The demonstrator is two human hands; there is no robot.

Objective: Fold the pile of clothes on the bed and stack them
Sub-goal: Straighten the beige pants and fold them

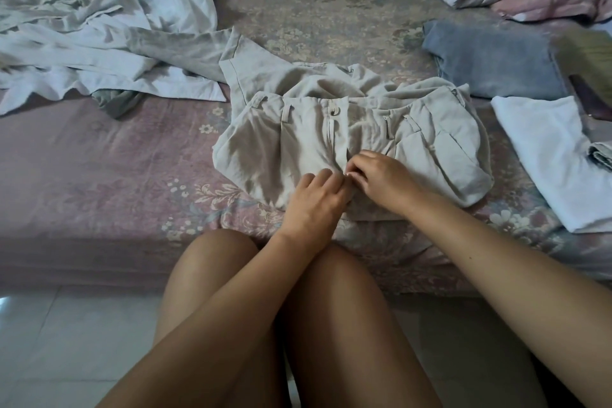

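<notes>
Fingers of the left hand (314, 195) and right hand (381, 175) pinch the fly of crumpled beige cotton trousers (298, 142) on the near pink floral bedsheet (116, 175).

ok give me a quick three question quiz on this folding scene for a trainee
1. True or false: both hands pinch the beige trousers near the fly.
2. The unfolded pile lies on which side of the bed: A left, B right?
3. What colour is the folded garment beyond the folded white shirt?

Key: 1 true, left hand and right hand meet there. 2 A. 3 blue-grey.
</notes>
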